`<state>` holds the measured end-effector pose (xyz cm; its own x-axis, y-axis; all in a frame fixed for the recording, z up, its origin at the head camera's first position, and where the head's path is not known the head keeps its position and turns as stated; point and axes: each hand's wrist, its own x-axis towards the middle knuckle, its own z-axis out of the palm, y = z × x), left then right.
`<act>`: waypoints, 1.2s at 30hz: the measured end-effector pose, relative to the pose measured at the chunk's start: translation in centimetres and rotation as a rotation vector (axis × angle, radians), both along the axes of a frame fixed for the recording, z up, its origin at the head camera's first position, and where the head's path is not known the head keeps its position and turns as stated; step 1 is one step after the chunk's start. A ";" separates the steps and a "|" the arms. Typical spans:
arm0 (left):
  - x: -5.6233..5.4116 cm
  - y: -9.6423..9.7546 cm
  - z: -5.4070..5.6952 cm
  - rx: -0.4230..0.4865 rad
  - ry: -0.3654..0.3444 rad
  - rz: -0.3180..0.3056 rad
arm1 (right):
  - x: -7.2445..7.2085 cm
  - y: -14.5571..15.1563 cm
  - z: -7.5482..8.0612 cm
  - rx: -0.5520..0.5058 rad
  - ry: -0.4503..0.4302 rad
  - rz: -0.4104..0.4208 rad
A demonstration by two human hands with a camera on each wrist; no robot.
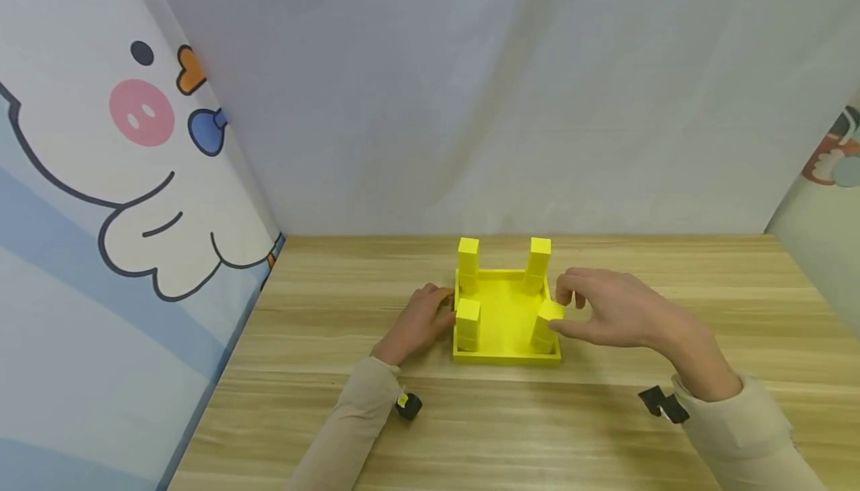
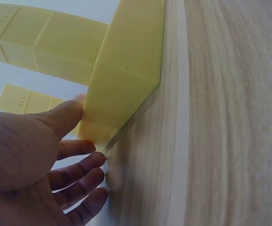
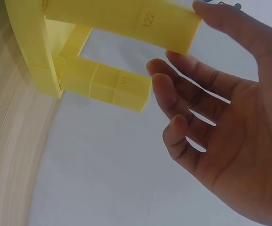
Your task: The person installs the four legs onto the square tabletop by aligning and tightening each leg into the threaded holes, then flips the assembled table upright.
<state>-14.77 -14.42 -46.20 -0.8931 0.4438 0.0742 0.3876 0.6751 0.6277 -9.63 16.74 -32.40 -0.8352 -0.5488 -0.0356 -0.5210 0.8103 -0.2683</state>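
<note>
A square yellow tray (image 1: 507,360) lies on the table, with a tall stack of yellow blocks at each corner. My right hand (image 1: 614,308) pinches the top of the near right stack (image 1: 546,327) between thumb and index fingertip; the number 122 shows on its top block (image 3: 166,26) in the right wrist view. That stack leans slightly outward in the head view. My left hand (image 1: 419,323) rests at the tray's left side, thumb and index fingertip touching the outer wall (image 2: 122,70), other fingers loosely extended. Beside it rises the near left stack (image 1: 468,323).
The far left stack (image 1: 468,260) and far right stack (image 1: 540,260) stand upright at the tray's back corners. A wood-grain table (image 1: 322,312) spreads around the tray. Behind it hangs a grey-white curtain (image 1: 403,103), with a cartoon-printed panel (image 1: 80,155) at left.
</note>
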 end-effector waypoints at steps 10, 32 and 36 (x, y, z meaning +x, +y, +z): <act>0.1 -0.1 0.0 -0.006 -0.012 -0.004 | 0.4 -0.2 0.0 -0.005 -0.027 -0.023; 0.2 -0.2 0.2 0.004 -0.024 -0.003 | 0.3 -1.0 0.2 0.041 0.064 -0.040; 0.2 -0.2 0.2 0.008 -0.022 -0.005 | 0.5 -1.0 0.5 0.042 0.065 -0.063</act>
<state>-14.60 -14.60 -45.98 -0.8924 0.4474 0.0585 0.3769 0.6681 0.6416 -9.11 15.70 -31.90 -0.8694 -0.4941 -0.0018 -0.4838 0.8519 -0.2008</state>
